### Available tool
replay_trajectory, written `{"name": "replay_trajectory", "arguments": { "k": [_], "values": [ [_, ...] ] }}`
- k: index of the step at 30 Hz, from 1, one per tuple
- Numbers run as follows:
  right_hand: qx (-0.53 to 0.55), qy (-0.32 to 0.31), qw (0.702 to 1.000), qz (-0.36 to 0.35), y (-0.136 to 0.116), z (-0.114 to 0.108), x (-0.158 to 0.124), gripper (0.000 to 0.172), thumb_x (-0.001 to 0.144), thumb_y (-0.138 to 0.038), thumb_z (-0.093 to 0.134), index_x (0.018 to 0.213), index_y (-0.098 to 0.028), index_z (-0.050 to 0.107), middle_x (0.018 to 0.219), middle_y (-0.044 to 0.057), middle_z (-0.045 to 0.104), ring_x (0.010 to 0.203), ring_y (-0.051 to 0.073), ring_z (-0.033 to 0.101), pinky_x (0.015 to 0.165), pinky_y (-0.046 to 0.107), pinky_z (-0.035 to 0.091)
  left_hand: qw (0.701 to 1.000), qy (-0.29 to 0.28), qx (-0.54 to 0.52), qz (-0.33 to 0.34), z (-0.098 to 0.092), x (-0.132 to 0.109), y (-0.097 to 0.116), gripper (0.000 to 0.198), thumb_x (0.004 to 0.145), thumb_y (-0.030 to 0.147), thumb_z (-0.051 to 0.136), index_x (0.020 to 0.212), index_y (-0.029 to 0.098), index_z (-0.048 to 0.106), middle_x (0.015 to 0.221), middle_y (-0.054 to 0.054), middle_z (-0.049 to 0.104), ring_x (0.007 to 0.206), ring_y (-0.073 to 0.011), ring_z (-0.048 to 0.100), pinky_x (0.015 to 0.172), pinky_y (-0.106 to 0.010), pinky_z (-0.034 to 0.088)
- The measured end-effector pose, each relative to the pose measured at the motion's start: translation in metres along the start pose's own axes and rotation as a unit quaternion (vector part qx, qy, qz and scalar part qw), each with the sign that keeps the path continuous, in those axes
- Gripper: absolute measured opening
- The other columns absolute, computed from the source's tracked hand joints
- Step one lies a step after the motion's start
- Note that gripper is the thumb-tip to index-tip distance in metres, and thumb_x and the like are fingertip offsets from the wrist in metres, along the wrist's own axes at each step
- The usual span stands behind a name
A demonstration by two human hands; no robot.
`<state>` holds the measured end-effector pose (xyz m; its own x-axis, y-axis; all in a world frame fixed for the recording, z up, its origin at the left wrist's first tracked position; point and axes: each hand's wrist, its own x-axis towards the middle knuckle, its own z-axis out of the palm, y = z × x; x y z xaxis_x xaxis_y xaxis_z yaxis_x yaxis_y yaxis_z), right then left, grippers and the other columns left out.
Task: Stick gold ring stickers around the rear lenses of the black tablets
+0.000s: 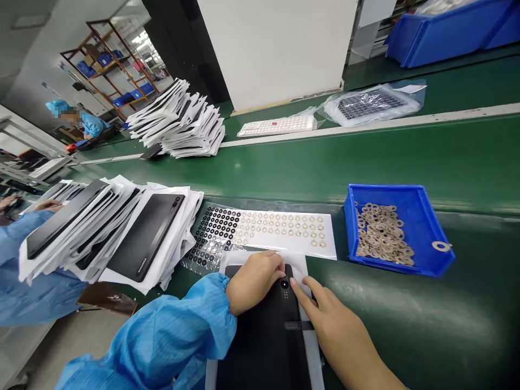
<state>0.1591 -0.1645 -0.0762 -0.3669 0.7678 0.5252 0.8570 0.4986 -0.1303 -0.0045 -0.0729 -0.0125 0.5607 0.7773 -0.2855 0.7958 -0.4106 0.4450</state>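
Note:
A black tablet-like panel (260, 346) lies on white wrapping at the front middle, with a round camera opening near its top. My left hand (255, 280) rests over the panel's top, its fingers pinched together beside the opening; what they hold, if anything, is too small to tell. On the right edge lies my right hand (335, 319), fingers apart, the index fingertip close to the opening. Just behind, a clear sheet of black rings (217, 233) adjoins a white sheet of pale rings (284, 225).
Wrapped panels stand in stacks at left (144, 238) and behind (179, 122). A blue bin (433, 216) holds many loose rings at right. Bagged sheets (369, 104) lie farther back. A co-worker's blue sleeve (36, 292) is at far left; another person (91, 122) sits beyond.

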Motion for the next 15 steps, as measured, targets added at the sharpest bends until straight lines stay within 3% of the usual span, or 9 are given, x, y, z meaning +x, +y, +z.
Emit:
{"name": "replay_trajectory", "arguments": {
  "k": [15],
  "values": [
    [0.000, 0.003, 1.000, 0.006, -0.0016, -0.0031, 0.0025, 0.050, 0.076, 0.007, 0.031, 0.115, -0.010, 0.057, 0.103, 0.013, 0.065, 0.072, 0.018, 0.061, 0.053, 0.023, 0.052, 0.999, -0.004, 0.041, 0.004, 0.0062, -0.0034, 0.0007, 0.007, 0.089, 0.010, 0.053, 0.086, 0.015, 0.056, 0.088, -0.004, 0.059, 0.083, -0.0195, 0.057, 0.076, -0.030, 0.045]
  ]
}}
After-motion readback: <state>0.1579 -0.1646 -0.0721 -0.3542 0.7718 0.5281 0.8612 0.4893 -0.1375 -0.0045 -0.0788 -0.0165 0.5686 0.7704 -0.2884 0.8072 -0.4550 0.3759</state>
